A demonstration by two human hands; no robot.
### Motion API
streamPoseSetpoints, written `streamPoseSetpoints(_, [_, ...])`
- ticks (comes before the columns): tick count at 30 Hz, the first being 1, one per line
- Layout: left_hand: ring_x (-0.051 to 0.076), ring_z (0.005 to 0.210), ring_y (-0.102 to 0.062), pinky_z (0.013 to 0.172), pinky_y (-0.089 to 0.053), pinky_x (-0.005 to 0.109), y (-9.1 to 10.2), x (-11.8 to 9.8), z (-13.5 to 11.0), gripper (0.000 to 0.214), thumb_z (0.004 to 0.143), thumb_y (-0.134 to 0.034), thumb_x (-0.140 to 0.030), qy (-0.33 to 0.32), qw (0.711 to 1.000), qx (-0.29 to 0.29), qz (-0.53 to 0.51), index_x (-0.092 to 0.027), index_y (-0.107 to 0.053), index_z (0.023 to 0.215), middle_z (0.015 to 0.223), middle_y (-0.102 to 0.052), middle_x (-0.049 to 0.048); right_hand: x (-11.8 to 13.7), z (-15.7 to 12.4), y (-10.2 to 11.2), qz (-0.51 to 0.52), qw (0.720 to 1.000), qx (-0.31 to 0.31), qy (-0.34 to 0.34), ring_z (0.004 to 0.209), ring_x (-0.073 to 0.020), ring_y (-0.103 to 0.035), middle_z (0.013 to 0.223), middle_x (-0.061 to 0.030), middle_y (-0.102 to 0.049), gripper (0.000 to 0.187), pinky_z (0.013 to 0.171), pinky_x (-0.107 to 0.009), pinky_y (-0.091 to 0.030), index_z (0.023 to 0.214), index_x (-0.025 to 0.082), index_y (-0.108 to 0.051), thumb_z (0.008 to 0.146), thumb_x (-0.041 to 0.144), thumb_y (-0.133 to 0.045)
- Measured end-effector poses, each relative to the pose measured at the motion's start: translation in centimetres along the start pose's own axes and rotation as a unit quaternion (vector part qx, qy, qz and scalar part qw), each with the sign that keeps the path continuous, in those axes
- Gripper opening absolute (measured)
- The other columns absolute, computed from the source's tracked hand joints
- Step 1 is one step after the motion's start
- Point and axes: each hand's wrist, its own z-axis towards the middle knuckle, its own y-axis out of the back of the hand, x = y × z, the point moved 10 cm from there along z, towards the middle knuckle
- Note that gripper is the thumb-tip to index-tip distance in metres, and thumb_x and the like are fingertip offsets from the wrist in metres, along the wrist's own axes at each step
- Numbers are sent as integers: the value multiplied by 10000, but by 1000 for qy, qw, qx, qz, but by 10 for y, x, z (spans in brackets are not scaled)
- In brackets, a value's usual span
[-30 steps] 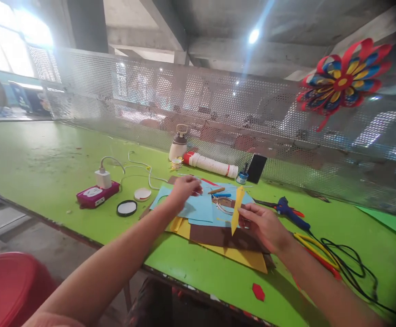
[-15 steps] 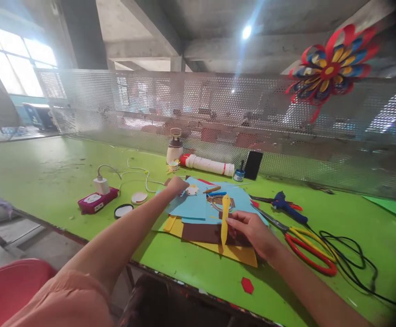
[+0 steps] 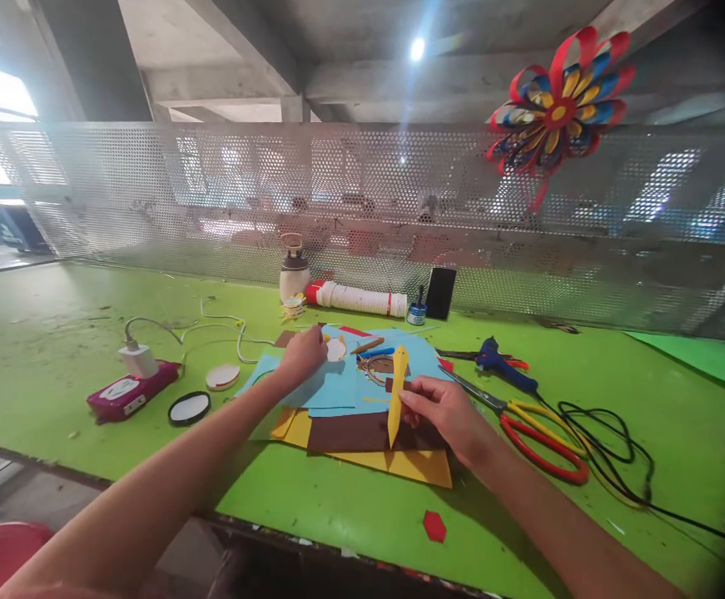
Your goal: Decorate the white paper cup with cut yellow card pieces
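Observation:
My right hand (image 3: pixel 443 409) pinches a narrow yellow paper strip (image 3: pixel 396 395) and holds it upright above a stack of blue, brown and yellow paper sheets (image 3: pixel 368 433) on the green table (image 3: pixel 56 333). My left hand (image 3: pixel 303 353) reaches across the blue sheet with its fingers curled, right beside a small white round piece (image 3: pixel 335 349). I cannot make out whether those fingers hold anything.
Red-handled scissors (image 3: pixel 537 437), a blue glue gun (image 3: pixel 503 364) and black cables (image 3: pixel 612 449) lie to the right. A pink power strip with a charger (image 3: pixel 131 387), two round lids (image 3: pixel 191 408), a roll (image 3: pixel 355 298), a bottle (image 3: pixel 293 270) and a perforated metal screen (image 3: pixel 212 200) sit left and behind. A paper flower (image 3: pixel 555 100) hangs above.
My head has turned, so the scene has shifted left in the picture. My left hand has reached farther over the blue sheet to the white round piece. My right hand still holds the yellow strip.

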Motion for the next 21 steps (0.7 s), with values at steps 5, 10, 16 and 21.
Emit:
streamPoseSetpoints(5, [190,844,-617,806,-481,348,24,-54,-46,163,917,-426,-229,-172,981,-87,-30,-166,-577,908,855,-634,71,7,2,19,101,994,-37,14,654,-119,-533,720,-13,-626,209,649,-263,-437,751,156,-678,748,361,-717])
streamPoseSetpoints(10, [182,756,-619,739,-473,315,36,-78,-69,153,911,-395,-217,-257,952,-149,-77,-193,-532,847,826,-642,72,5,3,22,143,989,-39,-5,709,-139,-571,816,-29,-659,174,700,-278,-475,802,176,-698,741,336,-732])
streamPoseSetpoints(16, [164,778,-641,709,-498,289,50,-81,-86,159,912,-456,-202,-275,935,-186,-128,-195,-496,1066,970,-673,69,12,-4,8,102,995,-10,9,858,-191,-611,886,-27,-666,131,840,-356,-477,796,212,-671,796,344,-677])
streamPoseSetpoints(21, [249,1004,-577,835,-493,401,116,-78,-124,160,782,-636,-136,-328,862,-382,-58,-216,-577,906,1106,-586,107,44,-12,7,6,996,-13,91,1037,-208,-550,1061,-42,-622,138,978,-388,-399,740,220,-663,845,301,-624])
